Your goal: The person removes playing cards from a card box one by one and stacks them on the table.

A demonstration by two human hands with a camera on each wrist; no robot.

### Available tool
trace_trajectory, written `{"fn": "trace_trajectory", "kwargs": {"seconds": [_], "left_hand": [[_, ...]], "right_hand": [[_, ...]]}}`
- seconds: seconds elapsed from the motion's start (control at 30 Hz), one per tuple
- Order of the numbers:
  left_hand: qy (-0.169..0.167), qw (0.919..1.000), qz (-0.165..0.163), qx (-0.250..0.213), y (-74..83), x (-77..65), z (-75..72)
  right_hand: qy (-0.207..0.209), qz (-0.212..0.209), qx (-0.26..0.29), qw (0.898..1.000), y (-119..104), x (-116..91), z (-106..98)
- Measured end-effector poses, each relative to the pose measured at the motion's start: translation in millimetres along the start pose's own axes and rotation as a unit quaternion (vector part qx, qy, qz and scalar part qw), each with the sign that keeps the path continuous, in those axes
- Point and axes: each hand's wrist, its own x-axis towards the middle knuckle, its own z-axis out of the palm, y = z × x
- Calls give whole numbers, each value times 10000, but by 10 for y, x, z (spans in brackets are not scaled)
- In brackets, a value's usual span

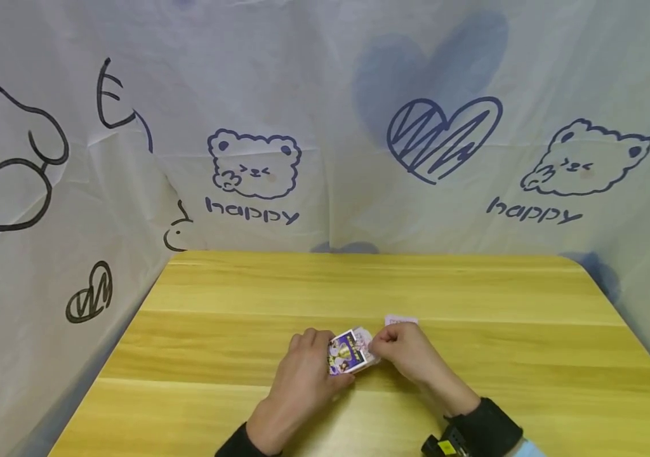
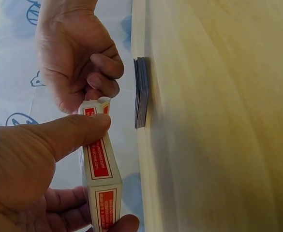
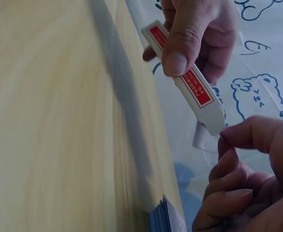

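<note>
My left hand (image 1: 306,374) grips a small playing-card box (image 1: 344,355) above the table, its printed face up with a gold trophy on purple. In the left wrist view the thumb presses along the narrow side of the box (image 2: 98,159), which bears red panels. My right hand (image 1: 411,357) is at the box's right end, thumb and forefinger pinching the end flap, as the right wrist view shows at the box's tip (image 3: 214,118). Just beyond the right hand, a stack of playing cards (image 1: 402,319) lies on the table, partly hidden by that hand in the head view.
The wooden table (image 1: 216,355) reaches back to a white cloth (image 1: 348,209) with drawn hearts, bears and lettering. More cloth hangs at the left and right sides. A black wrist strap with a small device (image 1: 473,431) sits on the right wrist.
</note>
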Motion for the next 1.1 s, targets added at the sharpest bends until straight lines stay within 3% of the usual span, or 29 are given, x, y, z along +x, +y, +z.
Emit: {"fn": "trace_trajectory", "kwargs": {"seconds": [0.17, 0.43, 0.73, 1.1], "left_hand": [[73, 9998, -103, 146, -26, -1, -1], [194, 9996, -206, 86, -45, 20, -1], [272, 9988, -358, 167, -41, 21, -18], [144, 9988, -427, 203, -55, 29, -6]], "right_hand": [[274, 145, 132, 9994, 5, 25, -33], [320, 484, 1138, 9918, -16, 45, -78], [138, 456, 1105, 9927, 13, 49, -79], [1027, 599, 1314, 9842, 5, 86, -178]]}}
